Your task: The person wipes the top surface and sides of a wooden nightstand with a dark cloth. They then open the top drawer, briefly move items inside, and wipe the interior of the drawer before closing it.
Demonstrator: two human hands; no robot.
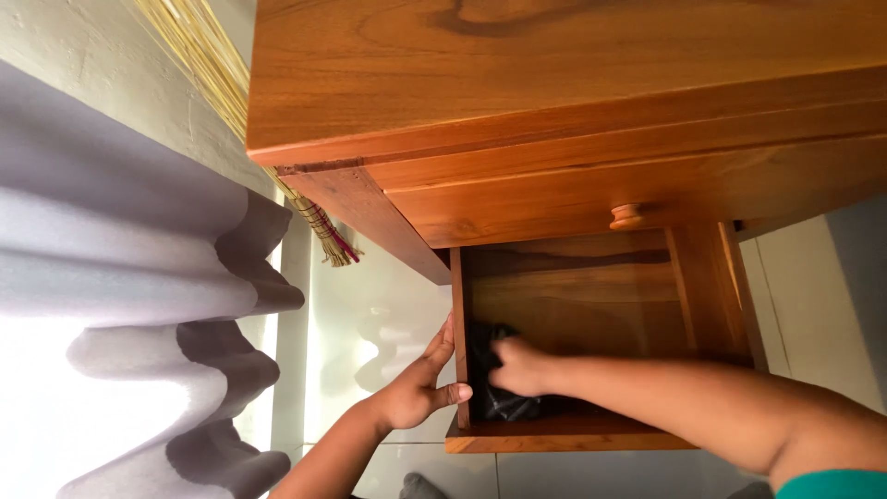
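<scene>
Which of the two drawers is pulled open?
The lower drawer, where the right hand rests on a black bundle. The upper drawer, with the round knob, is closed.
</scene>
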